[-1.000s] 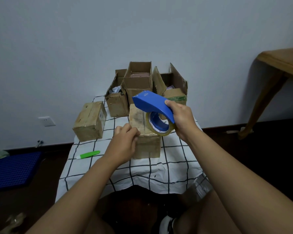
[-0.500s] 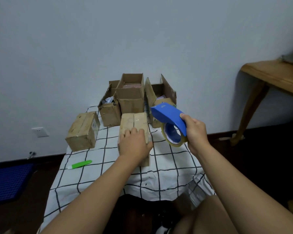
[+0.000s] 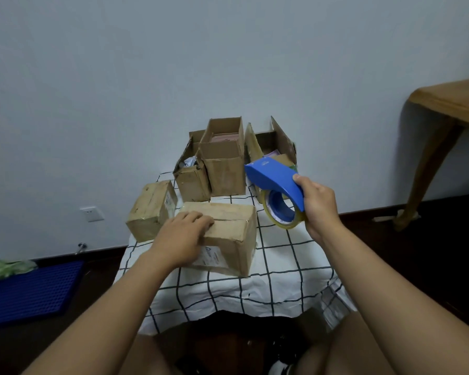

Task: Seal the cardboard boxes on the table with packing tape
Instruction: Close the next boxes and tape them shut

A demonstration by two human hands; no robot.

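Observation:
A closed cardboard box [image 3: 229, 234] lies crosswise on the checked tablecloth [image 3: 282, 261], a white label on its near side. My left hand [image 3: 183, 236] rests on the box's near left top edge, fingers spread over the flap seam. My right hand [image 3: 316, 204] grips a blue tape dispenser [image 3: 275, 177] with a clear tape roll [image 3: 280, 212], held in the air to the right of the box. Three open boxes [image 3: 224, 163] stand at the back. A taped box [image 3: 152, 209] sits at the left.
The small table stands against a grey wall. A wooden table [image 3: 450, 104] is at the right. A blue mat [image 3: 30, 290] lies on the dark floor at the left. My knees are below the table's front edge.
The box under my left hand has been turned from lengthwise to crosswise. My right hand with the dispenser stayed to its right.

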